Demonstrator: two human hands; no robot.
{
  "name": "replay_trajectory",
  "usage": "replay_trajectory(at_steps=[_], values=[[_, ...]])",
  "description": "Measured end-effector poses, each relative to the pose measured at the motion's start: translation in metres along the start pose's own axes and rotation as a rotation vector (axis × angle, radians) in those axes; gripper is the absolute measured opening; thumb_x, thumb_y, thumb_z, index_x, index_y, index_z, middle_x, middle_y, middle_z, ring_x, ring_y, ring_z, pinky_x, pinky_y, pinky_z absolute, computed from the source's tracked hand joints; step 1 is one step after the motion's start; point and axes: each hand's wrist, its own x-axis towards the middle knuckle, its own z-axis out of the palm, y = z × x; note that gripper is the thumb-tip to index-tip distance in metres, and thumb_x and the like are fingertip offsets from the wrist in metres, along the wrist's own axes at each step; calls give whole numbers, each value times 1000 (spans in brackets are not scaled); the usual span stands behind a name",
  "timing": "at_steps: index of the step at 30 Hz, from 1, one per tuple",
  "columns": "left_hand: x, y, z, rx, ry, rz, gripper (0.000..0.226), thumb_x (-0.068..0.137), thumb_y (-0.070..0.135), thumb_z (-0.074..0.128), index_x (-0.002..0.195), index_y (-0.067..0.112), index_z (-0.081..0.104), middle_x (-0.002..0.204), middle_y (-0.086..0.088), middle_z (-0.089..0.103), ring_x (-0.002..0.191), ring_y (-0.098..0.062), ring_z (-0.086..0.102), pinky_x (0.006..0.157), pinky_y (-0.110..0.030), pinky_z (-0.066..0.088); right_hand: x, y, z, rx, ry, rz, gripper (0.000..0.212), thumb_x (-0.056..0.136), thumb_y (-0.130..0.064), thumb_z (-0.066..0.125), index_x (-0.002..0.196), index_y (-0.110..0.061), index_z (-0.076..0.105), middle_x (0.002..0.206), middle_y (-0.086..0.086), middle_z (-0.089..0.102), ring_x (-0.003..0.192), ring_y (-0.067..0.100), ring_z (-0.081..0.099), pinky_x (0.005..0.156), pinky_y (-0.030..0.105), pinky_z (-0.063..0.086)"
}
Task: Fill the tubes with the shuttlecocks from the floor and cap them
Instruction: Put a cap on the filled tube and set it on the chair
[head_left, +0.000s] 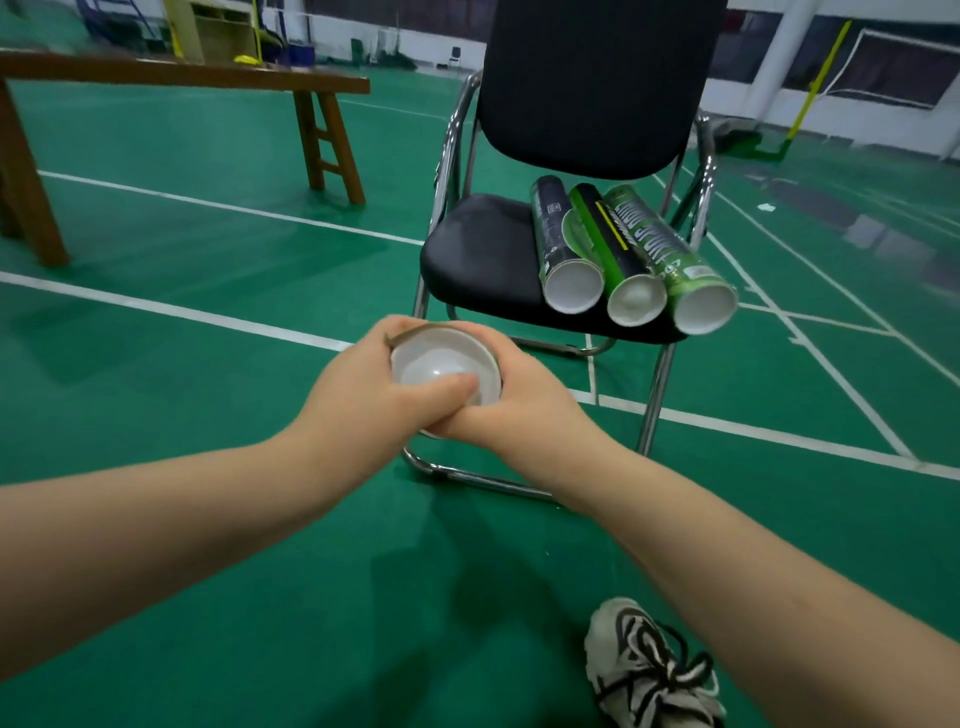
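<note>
Both my hands wrap around the top end of a shuttlecock tube, seen end-on, with a white translucent cap (441, 366) on it. My left hand (358, 389) grips the left side, its thumb pressing on the cap's near edge. My right hand (524, 410) grips the right side. The tube's body is hidden below my hands. Three more tubes lie side by side on the black chair seat (478, 254), capped ends toward me: a black one (558, 244), a black and green one (610, 244) and a green one (670, 254). No shuttlecocks show on the floor.
The chair with chrome legs (657, 395) stands on the green court floor just beyond my hands. A wooden bench (182, 78) stands at the back left. My shoe (644, 670) is at the bottom right. White court lines cross the floor.
</note>
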Motion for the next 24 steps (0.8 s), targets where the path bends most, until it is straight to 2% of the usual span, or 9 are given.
replay_trajectory(at_steps=[3, 6, 8, 10, 12, 14, 17, 20, 24], values=[[2, 17, -3, 52, 45, 111, 42, 55, 34, 67, 95, 29, 59, 86, 17, 64, 77, 6, 58, 67, -11, 48, 1, -6, -1, 32, 62, -120, 60, 56, -19, 76, 108, -39, 54, 102, -15, 65, 95, 4, 62, 82, 19, 52], [17, 27, 3, 94, 45, 206, 39, 66, 25, 77, 100, 29, 58, 88, 18, 62, 76, 12, 56, 64, -4, 42, 11, -6, -11, 89, 125, -172, 63, 58, -16, 75, 115, -33, 52, 110, -8, 64, 101, 11, 62, 85, 25, 53], [27, 29, 12, 105, 51, 226, 37, 70, 18, 75, 100, 29, 57, 87, 18, 61, 74, 14, 54, 64, -4, 43, 17, -4, -20, 80, 137, -180, 64, 62, -12, 77, 117, -28, 50, 107, -8, 63, 99, 10, 62, 85, 25, 53], [35, 26, 19, 96, 66, 225, 40, 66, 25, 77, 100, 29, 57, 86, 18, 61, 73, 14, 54, 64, -6, 45, 23, -3, -28, 35, 131, -192, 61, 66, -7, 79, 115, -29, 50, 100, -15, 61, 92, 4, 60, 82, 19, 52], [39, 25, 23, 74, 102, 222, 43, 59, 33, 69, 100, 30, 57, 88, 17, 62, 76, 10, 56, 69, -11, 48, 29, -1, -31, 16, 124, -207, 60, 67, -5, 78, 114, -30, 50, 99, -17, 60, 94, 5, 60, 82, 18, 51], [44, 25, 23, 69, 148, 239, 45, 58, 34, 64, 103, 30, 57, 91, 17, 62, 80, 6, 57, 72, -14, 48, 36, 0, -32, 26, 126, -234, 61, 63, -8, 78, 114, -30, 51, 101, -15, 61, 97, 9, 60, 83, 22, 52], [54, 29, 23, 90, 182, 310, 45, 61, 34, 63, 105, 31, 54, 94, 19, 59, 86, 6, 55, 68, -6, 45, 48, -1, -31, 63, 159, -285, 61, 58, -16, 74, 111, -33, 51, 105, -13, 62, 101, 11, 61, 87, 29, 53], [71, 36, 23, 93, 166, 423, 43, 64, 31, 65, 105, 30, 53, 97, 21, 57, 88, 8, 55, 70, -3, 42, 60, -6, -39, 48, 234, -348, 58, 57, -18, 75, 103, -42, 49, 108, -13, 61, 103, 10, 60, 90, 34, 52], [105, 40, 32, 91, 94, 549, 47, 61, 39, 64, 105, 28, 55, 103, 20, 59, 95, 8, 55, 82, -10, 44, 78, -5, -58, -85, 330, -395, 61, 61, -18, 79, 110, -34, 47, 115, -7, 59, 105, 9, 57, 90, 28, 49]])
